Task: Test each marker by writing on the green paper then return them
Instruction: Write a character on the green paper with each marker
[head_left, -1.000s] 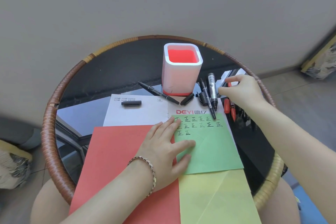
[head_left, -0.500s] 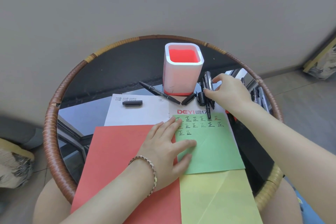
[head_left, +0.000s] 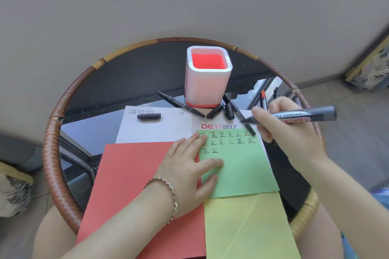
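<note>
The green paper (head_left: 242,166) lies at the middle of the round table, with several rows of written characters along its top. My left hand (head_left: 189,166) rests flat on its left edge, fingers spread. My right hand (head_left: 288,132) holds a thick black whiteboard marker (head_left: 305,116) level above the paper's top right corner, uncapped tip pointing left. A white pen holder with a red inside (head_left: 208,75) stands behind the paper. Thin black markers (head_left: 181,104) (head_left: 239,112) and loose caps (head_left: 214,111) lie at its base.
A red sheet (head_left: 130,185) and a yellow sheet (head_left: 248,229) lie toward me, a white printed sheet (head_left: 155,126) behind them with a black cap (head_left: 149,116) on it. A red marker (head_left: 263,99) lies at the right. The table has a raised wicker rim (head_left: 52,153).
My right hand picked the thick black marker up from beside the pen holder and lifted it over the paper's top right corner. My left hand stayed on the paper.
</note>
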A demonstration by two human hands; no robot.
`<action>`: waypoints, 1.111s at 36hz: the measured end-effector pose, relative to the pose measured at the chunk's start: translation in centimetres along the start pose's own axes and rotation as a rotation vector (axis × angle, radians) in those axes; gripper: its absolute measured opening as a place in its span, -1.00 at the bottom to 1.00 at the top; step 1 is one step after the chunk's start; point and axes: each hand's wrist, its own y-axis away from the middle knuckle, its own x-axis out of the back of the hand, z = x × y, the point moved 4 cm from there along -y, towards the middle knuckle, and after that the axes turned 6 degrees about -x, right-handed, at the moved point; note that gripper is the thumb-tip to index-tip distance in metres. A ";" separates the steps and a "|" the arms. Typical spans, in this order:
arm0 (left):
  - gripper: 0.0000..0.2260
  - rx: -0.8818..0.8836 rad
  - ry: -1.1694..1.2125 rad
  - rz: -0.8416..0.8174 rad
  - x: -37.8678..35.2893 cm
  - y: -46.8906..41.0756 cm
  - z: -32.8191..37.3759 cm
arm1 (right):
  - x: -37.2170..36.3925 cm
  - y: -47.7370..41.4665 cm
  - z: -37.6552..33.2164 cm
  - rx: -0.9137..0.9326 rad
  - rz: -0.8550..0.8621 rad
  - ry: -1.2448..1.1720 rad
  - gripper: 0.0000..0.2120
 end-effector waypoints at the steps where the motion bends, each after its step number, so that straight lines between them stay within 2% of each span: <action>1: -0.73 -0.001 -0.003 0.001 0.0 0.0 0.0 | -0.1 0.5 0.3 0.019 -0.002 0.005 -0.75; 8: -0.75 -0.016 0.006 0.008 -0.1 0.0 0.0 | -2.1 2.0 1.9 -0.021 -0.107 -0.020 -0.92; 10: -0.74 -0.017 0.002 0.007 -0.1 -0.1 -0.1 | -2.6 2.0 2.3 -0.030 -0.102 -0.030 -0.91; 13: -0.74 -0.011 0.007 0.003 -0.1 -0.1 -0.1 | -3.3 1.9 2.4 0.001 -0.007 -0.014 -0.88; 18: -0.71 -0.006 -0.008 0.006 0.0 -0.1 0.1 | -3.9 1.2 3.8 -0.010 0.255 0.096 -0.67; 24: -0.71 -0.004 -0.002 0.002 0.0 -0.1 0.0 | -4.0 1.6 4.9 0.063 0.391 0.229 -0.66; 40: -0.70 0.000 -0.004 -0.011 0.0 -0.1 0.0 | -4.2 1.1 4.8 0.067 0.336 0.267 -0.72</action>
